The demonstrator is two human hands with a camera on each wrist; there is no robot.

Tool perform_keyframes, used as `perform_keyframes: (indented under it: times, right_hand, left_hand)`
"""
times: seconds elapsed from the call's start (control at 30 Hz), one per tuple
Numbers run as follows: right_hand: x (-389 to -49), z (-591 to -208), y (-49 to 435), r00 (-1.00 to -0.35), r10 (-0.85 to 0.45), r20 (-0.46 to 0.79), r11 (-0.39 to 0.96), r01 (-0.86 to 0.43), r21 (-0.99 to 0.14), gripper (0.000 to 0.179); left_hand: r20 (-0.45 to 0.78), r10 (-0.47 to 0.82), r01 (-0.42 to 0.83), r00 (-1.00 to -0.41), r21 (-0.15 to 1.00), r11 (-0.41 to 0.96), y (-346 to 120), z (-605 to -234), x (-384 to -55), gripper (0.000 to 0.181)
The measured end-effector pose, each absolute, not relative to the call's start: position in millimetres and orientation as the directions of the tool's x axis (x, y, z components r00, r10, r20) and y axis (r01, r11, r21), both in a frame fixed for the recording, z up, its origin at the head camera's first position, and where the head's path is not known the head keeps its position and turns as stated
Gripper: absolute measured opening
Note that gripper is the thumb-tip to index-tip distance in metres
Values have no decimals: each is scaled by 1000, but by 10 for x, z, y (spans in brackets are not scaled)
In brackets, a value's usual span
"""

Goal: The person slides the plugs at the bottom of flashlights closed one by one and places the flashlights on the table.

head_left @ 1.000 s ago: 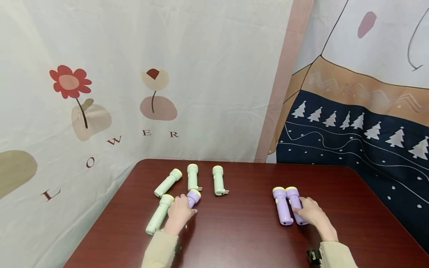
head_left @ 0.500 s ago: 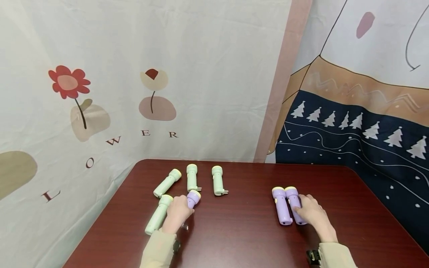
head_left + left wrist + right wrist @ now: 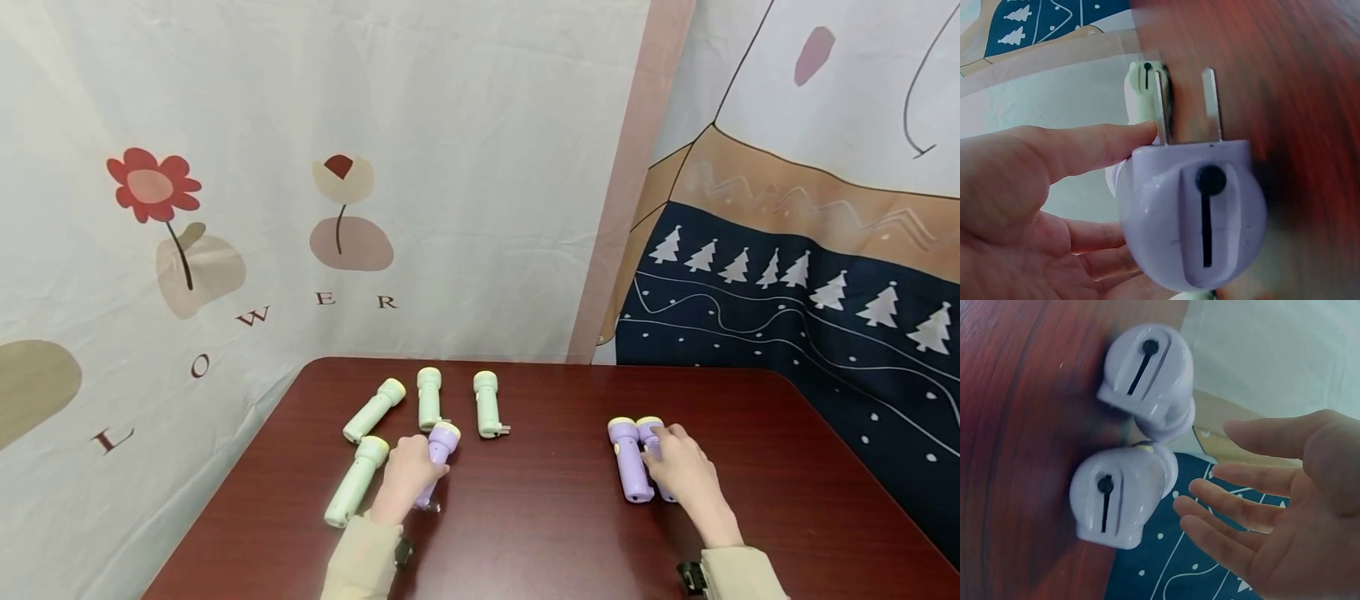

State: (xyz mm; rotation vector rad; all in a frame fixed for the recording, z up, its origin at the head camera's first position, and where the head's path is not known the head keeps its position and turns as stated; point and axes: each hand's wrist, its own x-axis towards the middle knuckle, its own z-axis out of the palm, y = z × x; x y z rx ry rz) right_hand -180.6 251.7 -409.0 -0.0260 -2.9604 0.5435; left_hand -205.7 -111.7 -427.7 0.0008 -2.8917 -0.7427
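My left hand (image 3: 409, 477) grips a purple flashlight (image 3: 442, 443) between thumb and fingers. In the left wrist view the end of this flashlight (image 3: 1191, 219) faces the camera, its two metal plug prongs (image 3: 1212, 103) folded out and my thumb close beside one prong. Over on the right, my right hand (image 3: 686, 472) hovers by two purple flashlights lying side by side, the left one (image 3: 631, 461) in full sight and the right one (image 3: 649, 433) partly covered by the hand. The right wrist view shows the fingers (image 3: 1235, 506) loosely extended, apart from both flashlights.
Several pale green flashlights lie on the left half of the dark red table (image 3: 555, 533): one (image 3: 357, 482) beside my left hand, others (image 3: 375, 410) farther back. One green flashlight (image 3: 487, 406) has its prongs out. Printed cloth (image 3: 487, 167) hangs behind the table.
The left hand has shifted slightly right and turned its purple flashlight more upright in view, showing more of it. My right hand has moved left, over the right-hand purple flashlight.
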Motion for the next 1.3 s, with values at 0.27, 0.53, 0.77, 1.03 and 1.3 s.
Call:
perform_keyframes:
  times: [0.27, 0.53, 0.77, 1.03, 1.3]
  right_hand:
    - [-1822, -4079, 2402, -981, 42, 192, 919, -38, -392, 41]
    - [-1831, -4069, 2296, -979, 33, 203, 910, -54, -411, 40]
    - [-1832, -4065, 2210, -982, 29, 187, 910, -51, -411, 40]
    - [-1816, -4077, 2119, -968, -2, 250, 918, -102, -384, 39]
    - [-1820, -4108, 2034, -946, -58, 320, 921, -174, -348, 35]
  left_hand:
    - [146, -66, 21, -987, 529, 849, -949, -4264, -2113, 32]
    - [217, -50, 81, -975, 553, 829, -746, -4261, -2175, 34]
    - [243, -35, 112, -969, 564, 818, -582, -4264, -2219, 34]
    - [199, -47, 89, -979, 620, 780, -442, -4295, -2264, 32]
    - [172, -57, 75, -983, 673, 736, -333, -4322, -2273, 31]
